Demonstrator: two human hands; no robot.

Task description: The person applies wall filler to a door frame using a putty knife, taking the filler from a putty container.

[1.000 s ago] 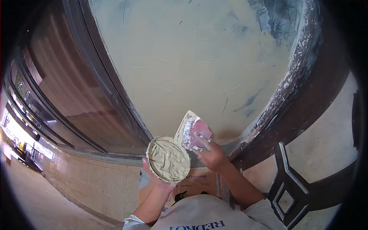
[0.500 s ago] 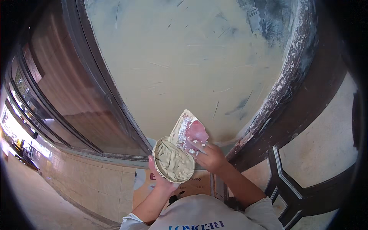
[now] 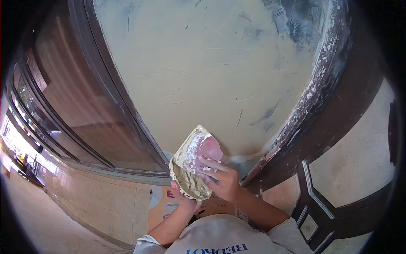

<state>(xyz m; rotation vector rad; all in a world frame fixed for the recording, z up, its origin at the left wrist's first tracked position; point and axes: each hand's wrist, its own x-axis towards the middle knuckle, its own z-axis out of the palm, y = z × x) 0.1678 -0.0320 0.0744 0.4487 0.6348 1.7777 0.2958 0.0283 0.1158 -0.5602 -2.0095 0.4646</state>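
Note:
My left hand point(image 3: 186, 203) grips a round bowl point(image 3: 171, 170) from below, its thumb against the outer wall. Pale yellowish-green putty point(image 3: 195, 183) lies in ridges inside it. Pinched in my right hand point(image 3: 224, 181) is a pink putty spreader point(image 3: 210, 149), its broad edge caked with pale and white putty. The spreader leans over the bowl's far side, touching at the rim or the putty; which one I cannot tell. White smears mark my right fingers. Beyond both hands stands a panel point(image 3: 190, 97) coated in pale filler, with grey-blue patches and scratch lines.
A dark frame with peeling white paint point(image 3: 311, 91) edges the panel on the right. Brown glazed panes point(image 3: 89, 110) line the left. Below are floor tiles point(image 3: 114, 199) and a printed cardboard sheet point(image 3: 156, 211). Dark moulded woodwork point(image 3: 319, 207) stands at lower right.
The spreader has moved left and slightly down over the bowl, covering more of the putty. The bowl has tilted, so its opening looks narrower. My right hand has shifted left with the spreader.

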